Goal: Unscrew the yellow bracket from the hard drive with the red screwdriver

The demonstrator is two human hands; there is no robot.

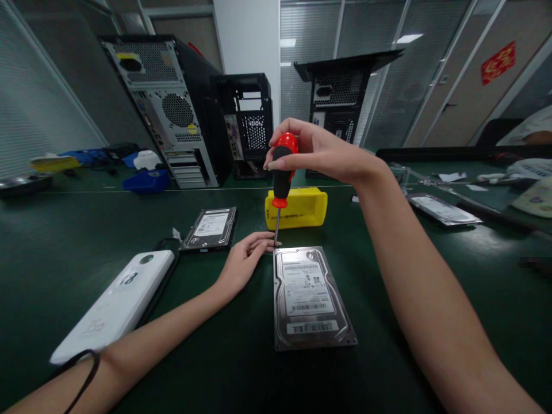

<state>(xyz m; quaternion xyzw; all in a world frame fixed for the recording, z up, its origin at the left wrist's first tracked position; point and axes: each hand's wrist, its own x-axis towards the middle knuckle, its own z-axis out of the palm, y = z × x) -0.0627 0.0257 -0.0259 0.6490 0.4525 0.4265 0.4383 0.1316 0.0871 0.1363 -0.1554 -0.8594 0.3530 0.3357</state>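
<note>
My right hand [308, 149] is closed around the red and black handle of a screwdriver [282, 172]. The screwdriver stands nearly upright, and its tip meets the far left corner of a silver hard drive [308, 296]. That drive lies flat on the green table with its printed label facing up. Beside the same corner rests my left hand [245, 261], its fingers stretched out around the screwdriver tip; I see nothing held in it. Whether these fingers touch the shaft or the drive I cannot tell.
Behind the drive is a yellow bin [317, 210]. A second hard drive [211, 229] and a white power bank [116, 305] with a black cable lie left. Computer cases [175, 109] stand at the back. Another drive [444, 209] lies right; a person's arm [537, 129] shows at far right.
</note>
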